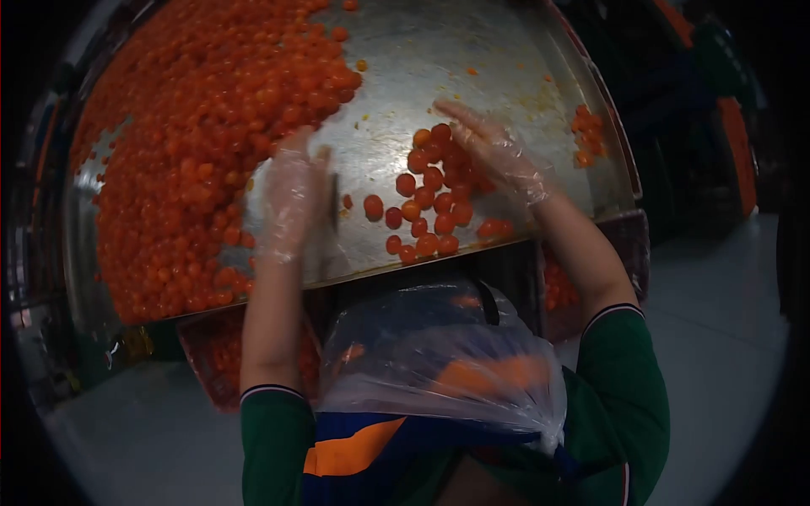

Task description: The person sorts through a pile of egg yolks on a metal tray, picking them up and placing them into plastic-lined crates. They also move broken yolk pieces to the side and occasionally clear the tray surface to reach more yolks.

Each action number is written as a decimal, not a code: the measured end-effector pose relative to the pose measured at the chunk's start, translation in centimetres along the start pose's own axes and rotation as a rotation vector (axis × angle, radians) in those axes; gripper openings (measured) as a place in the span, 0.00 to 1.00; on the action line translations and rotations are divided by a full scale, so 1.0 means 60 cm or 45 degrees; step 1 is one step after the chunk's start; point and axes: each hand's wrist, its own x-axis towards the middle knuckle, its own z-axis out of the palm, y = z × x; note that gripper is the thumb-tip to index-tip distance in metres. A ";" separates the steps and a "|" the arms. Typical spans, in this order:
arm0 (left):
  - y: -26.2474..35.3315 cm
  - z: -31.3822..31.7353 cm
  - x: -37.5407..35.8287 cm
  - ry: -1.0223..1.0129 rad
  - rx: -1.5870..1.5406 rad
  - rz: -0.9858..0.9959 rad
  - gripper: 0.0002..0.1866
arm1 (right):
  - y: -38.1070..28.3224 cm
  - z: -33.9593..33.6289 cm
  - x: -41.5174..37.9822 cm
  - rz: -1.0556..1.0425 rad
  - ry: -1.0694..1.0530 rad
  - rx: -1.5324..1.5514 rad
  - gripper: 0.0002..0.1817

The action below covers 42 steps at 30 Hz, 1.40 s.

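Observation:
Small round orange-red fruits that look like cherry tomatoes [443, 200] lie loosely grouped on a metal table [405, 59]. My right hand [494, 148], in a clear plastic glove, rests at the upper right of this group, fingers stretched out and partly over the fruits. To the left, my gloved left hand [291, 194] is held on edge beside a much larger heap of the same fruits [202, 135]. Its fingers are extended and slightly blurred, with no fruit visible in them. Bare metal and a few single fruits separate the hands.
A raised rim [603, 93] bounds the table's right side, near a small cluster of fruits [586, 135]. Below the front edge, a reddish crate [198, 358] at left and another crate [639, 244] at right hold similar fruits. A clear plastic apron [388, 371] covers my front.

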 end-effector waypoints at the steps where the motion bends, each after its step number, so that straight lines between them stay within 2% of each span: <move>1: -0.038 -0.004 0.017 0.024 0.071 0.074 0.19 | 0.001 -0.013 -0.006 0.076 0.085 0.179 0.22; 2: -0.058 -0.002 0.024 -0.037 0.162 0.031 0.18 | 0.030 -0.027 -0.009 -0.159 0.169 0.060 0.23; 7: -0.105 0.019 0.024 -0.158 0.298 0.027 0.15 | 0.014 -0.081 -0.066 -0.150 0.258 0.243 0.22; 9: -0.120 0.028 0.027 -0.201 -0.367 -0.281 0.15 | -0.003 -0.105 -0.084 0.096 0.187 0.183 0.21; 10: -0.132 0.039 0.029 -0.205 -0.365 -0.282 0.15 | 0.009 -0.112 -0.087 0.063 0.159 0.150 0.19; 13: -0.132 0.051 0.028 -0.151 -0.328 -0.173 0.13 | 0.005 -0.105 -0.097 0.084 0.071 0.057 0.18; 15: -0.047 0.004 0.006 -0.265 -0.002 0.014 0.12 | -0.028 -0.082 -0.103 0.103 -0.184 -0.311 0.17; 16: -0.011 -0.009 -0.007 -0.247 -0.020 0.087 0.11 | -0.001 -0.053 -0.113 -0.102 -0.210 -0.516 0.18; 18: -0.006 0.036 -0.009 -0.222 -0.224 0.262 0.10 | -0.049 -0.020 -0.111 0.002 -0.509 -1.025 0.15; 19: 0.001 0.059 -0.015 -0.184 -0.204 0.405 0.10 | -0.065 -0.012 -0.105 0.052 -0.638 -0.934 0.11; 21: 0.064 0.050 -0.022 -0.332 -0.123 0.404 0.11 | -0.060 0.003 -0.104 0.076 -0.673 -0.966 0.09; 22: 0.076 0.052 -0.022 -0.304 -0.069 0.553 0.11 | -0.051 0.009 -0.104 0.103 -0.708 -0.993 0.07; 23: 0.089 0.058 -0.020 -0.299 -0.073 0.551 0.11 | -0.034 0.011 -0.106 0.102 -0.710 -0.999 0.07; 25: 0.108 0.069 -0.013 -0.545 0.259 0.540 0.12 | -0.001 0.004 -0.114 -0.017 -0.677 -0.820 0.07; 29: 0.113 0.062 0.001 -0.721 0.317 0.488 0.13 | -0.005 -0.038 -0.127 0.029 -0.657 -0.706 0.06; 31: 0.121 0.047 -0.006 -0.776 0.241 0.511 0.12 | -0.013 -0.064 -0.128 0.012 -0.207 -0.659 0.05; 32: 0.128 0.034 -0.013 -0.835 0.166 0.538 0.11 | -0.012 -0.066 -0.127 -0.080 -0.054 -0.816 0.05; 33: 0.132 0.022 -0.028 -0.843 0.135 0.730 0.09 | -0.010 -0.063 -0.121 -0.066 -0.039 -0.810 0.05; 35: 0.148 -0.005 -0.061 -0.802 0.075 1.172 0.08 | -0.006 -0.047 -0.105 -0.131 -0.065 -1.070 0.08; 36: 0.157 0.013 -0.076 -0.815 0.163 1.196 0.07 | -0.004 -0.040 -0.101 -0.132 -0.062 -1.071 0.08; 37: 0.160 0.023 -0.079 -0.809 0.169 1.195 0.07 | 0.000 -0.032 -0.097 -0.127 -0.169 -1.125 0.09; 39: 0.165 0.028 -0.077 -1.005 0.294 1.069 0.07 | 0.015 -0.024 -0.090 -0.156 -0.312 -1.141 0.10; 42: 0.153 0.048 -0.084 -0.889 0.267 1.140 0.07 | 0.023 -0.029 -0.099 -0.168 -0.380 -1.056 0.09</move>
